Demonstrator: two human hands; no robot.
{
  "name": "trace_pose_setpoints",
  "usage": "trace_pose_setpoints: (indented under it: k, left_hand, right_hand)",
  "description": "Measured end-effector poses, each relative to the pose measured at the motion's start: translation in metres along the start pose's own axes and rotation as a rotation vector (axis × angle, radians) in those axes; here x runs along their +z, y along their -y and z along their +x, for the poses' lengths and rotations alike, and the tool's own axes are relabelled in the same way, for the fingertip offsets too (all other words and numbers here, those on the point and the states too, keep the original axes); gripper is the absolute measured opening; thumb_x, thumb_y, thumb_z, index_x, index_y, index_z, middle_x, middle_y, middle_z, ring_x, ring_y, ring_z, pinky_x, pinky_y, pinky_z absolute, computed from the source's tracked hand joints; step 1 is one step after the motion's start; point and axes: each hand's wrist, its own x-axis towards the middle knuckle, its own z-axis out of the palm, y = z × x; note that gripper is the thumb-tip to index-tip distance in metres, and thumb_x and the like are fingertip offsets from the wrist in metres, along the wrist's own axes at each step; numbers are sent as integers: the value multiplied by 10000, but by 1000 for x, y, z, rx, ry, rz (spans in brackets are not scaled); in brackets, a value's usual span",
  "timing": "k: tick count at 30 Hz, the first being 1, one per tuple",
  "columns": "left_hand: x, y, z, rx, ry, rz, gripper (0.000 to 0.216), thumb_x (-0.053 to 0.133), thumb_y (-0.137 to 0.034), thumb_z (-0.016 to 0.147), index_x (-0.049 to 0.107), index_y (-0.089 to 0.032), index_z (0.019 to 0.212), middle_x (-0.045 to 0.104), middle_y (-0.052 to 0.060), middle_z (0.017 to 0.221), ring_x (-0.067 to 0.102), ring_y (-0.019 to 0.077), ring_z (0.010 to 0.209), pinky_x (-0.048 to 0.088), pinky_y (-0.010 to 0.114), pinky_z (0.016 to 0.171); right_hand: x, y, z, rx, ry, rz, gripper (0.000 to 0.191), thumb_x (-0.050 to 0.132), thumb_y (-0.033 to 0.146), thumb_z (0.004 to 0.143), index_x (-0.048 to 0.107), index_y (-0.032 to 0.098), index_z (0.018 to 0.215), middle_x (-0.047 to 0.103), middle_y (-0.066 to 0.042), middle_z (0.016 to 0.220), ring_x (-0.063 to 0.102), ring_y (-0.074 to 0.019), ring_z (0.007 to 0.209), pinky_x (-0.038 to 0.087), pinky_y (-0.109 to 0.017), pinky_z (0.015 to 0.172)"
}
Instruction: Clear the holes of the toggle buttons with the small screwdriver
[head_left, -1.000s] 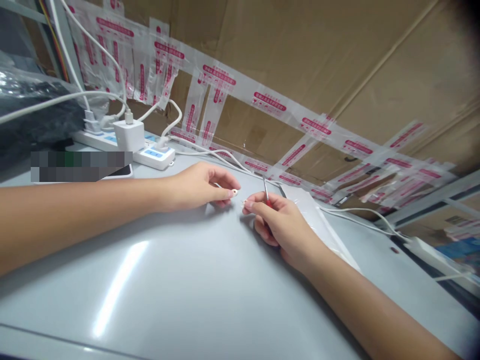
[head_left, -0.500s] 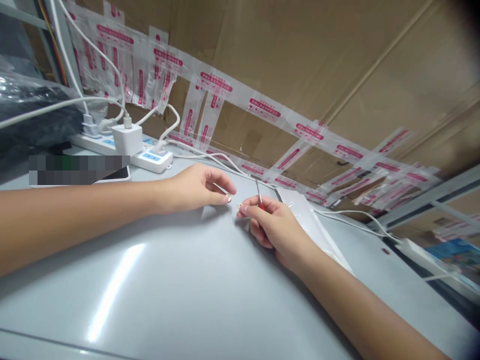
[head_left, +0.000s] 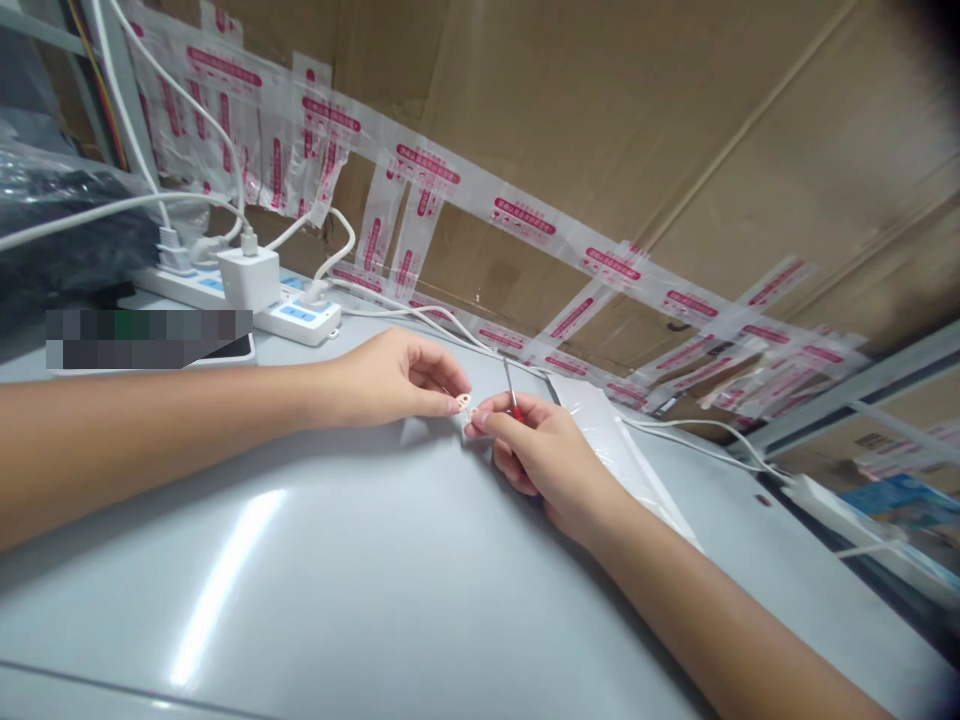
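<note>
Near the middle of the grey tabletop (head_left: 360, 560), my left hand (head_left: 386, 378) pinches a small cream-coloured piece (head_left: 464, 401) with a hole in it between thumb and fingertips. My right hand (head_left: 551, 455) is closed, its thumb and index finger on another tiny whitish piece (head_left: 469, 416), mostly covered by the fingertips. The two pieces are very close; whether they touch I cannot tell. A thin metal shaft with a red handle (head_left: 516, 411), like a small screwdriver, shows behind my right index finger. I cannot tell whether that hand holds it or it lies on the table.
A white power strip (head_left: 319, 322) with a white charger (head_left: 248, 279) and several cables stands at the back left, near a partly blurred-out device (head_left: 241, 350). A white plastic packet (head_left: 600, 420) lies behind my right hand. Taped cardboard (head_left: 562, 120) walls the back.
The cream piece in my left fingers has turned and shows more of its face with the hole. My fingertips have come slightly closer together. The whole view has shifted a little.
</note>
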Motion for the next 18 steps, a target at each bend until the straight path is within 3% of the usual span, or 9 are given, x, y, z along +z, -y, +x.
trace_pose_setpoints:
  k: [10,18]
  left_hand:
    - [2,2,-1,29,36,26,204,722,-283,784,732,-190,965,776,19,925,712,161,866,541,261,792]
    - [7,-7,-3,2,-49,83,205,721,-249,749,759,-183,939,779,13,896,706,176,862,533,269,787]
  right_hand:
    - [0,0,0,-2,-15,24,198,694,359,750,606,186,793,663,3,745,339,-29,393,181,-182,351]
    - [2,-1,1,-15,-51,4,245,722,404,747,634,179,790,670,-18,744,334,-35,407,177,-193,361]
